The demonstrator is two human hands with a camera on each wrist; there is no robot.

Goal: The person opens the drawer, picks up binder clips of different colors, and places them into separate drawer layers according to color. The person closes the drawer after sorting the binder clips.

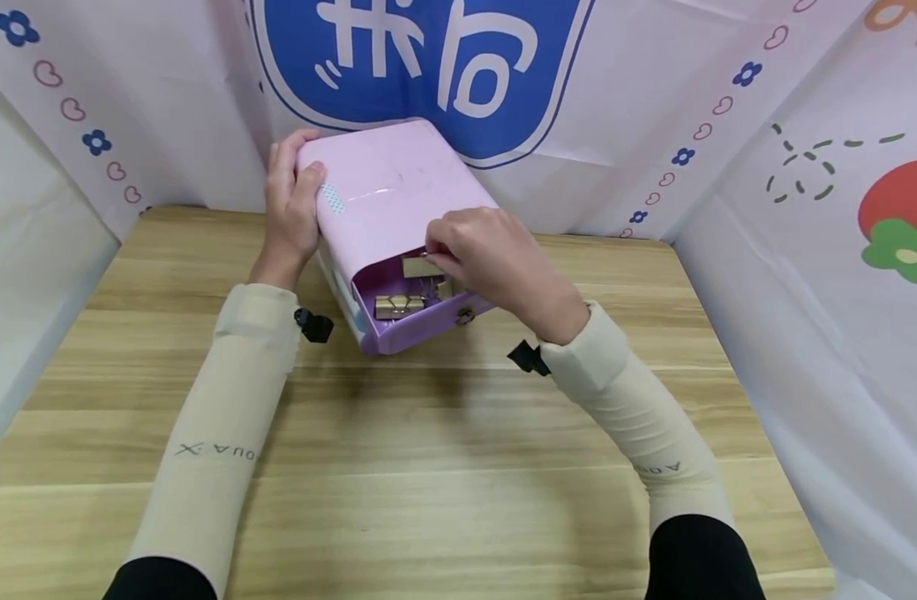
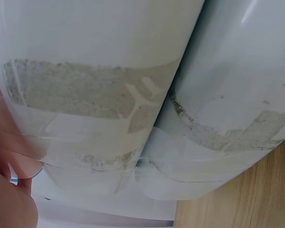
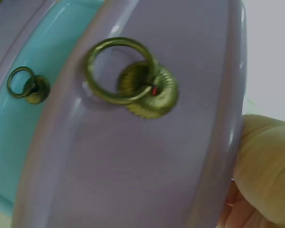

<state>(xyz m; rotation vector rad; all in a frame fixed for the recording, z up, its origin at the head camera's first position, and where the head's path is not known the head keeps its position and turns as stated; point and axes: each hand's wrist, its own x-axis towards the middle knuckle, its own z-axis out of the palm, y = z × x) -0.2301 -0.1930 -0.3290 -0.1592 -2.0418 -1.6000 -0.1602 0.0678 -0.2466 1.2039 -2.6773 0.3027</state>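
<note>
On the table stands a small drawer box (image 1: 398, 171) with a pink top, its upper purple drawer (image 1: 428, 327) pulled out toward me. My left hand (image 1: 289, 204) grips the box's left side near the back, thumb over the top edge. Over the drawer's opening, my right hand (image 1: 496, 258) pinches a gold binder clip (image 1: 419, 267). More gold binder clips (image 1: 398, 307) lie inside the drawer; the right fingers partly cover that space. A brass ring pull (image 3: 152, 92) is on the purple drawer front in the right wrist view.
A turquoise drawer (image 3: 66, 52) with its own ring pull sits beside the purple one in the right wrist view. Behind the box hangs a printed white cloth (image 1: 608, 175), close to its back. The wooden table (image 1: 428, 467) extends toward me.
</note>
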